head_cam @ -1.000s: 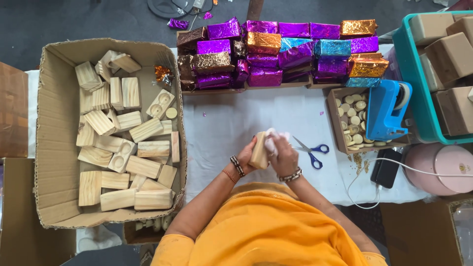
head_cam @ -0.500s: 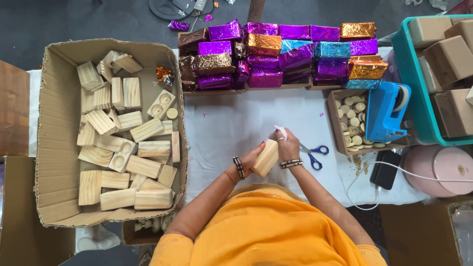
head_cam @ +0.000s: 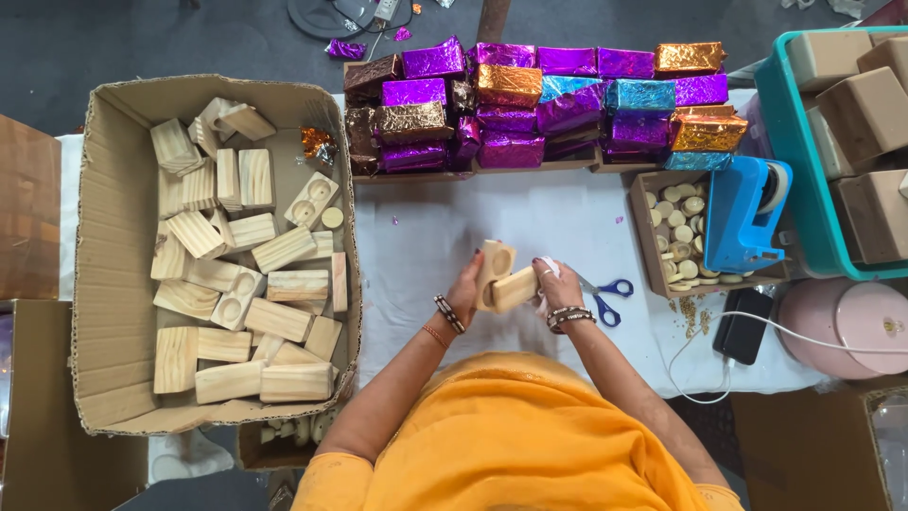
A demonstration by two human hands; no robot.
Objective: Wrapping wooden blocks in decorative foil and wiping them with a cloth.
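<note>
A wooden block with two round hollows is held upright by the left hand, whose fingers are curled around its left edge. A second, plain wooden block is gripped by the right hand and pressed against the first, just above the white tabletop. A bit of white cloth is seen behind the right hand's fingers. Blue-handled scissors lie just beside the right wrist. A cardboard box filled with similar wooden blocks is placed to the left. Foil-wrapped parcels in purple, gold and blue are stacked along the far edge, and a blue tape dispenser is set to the right.
</note>
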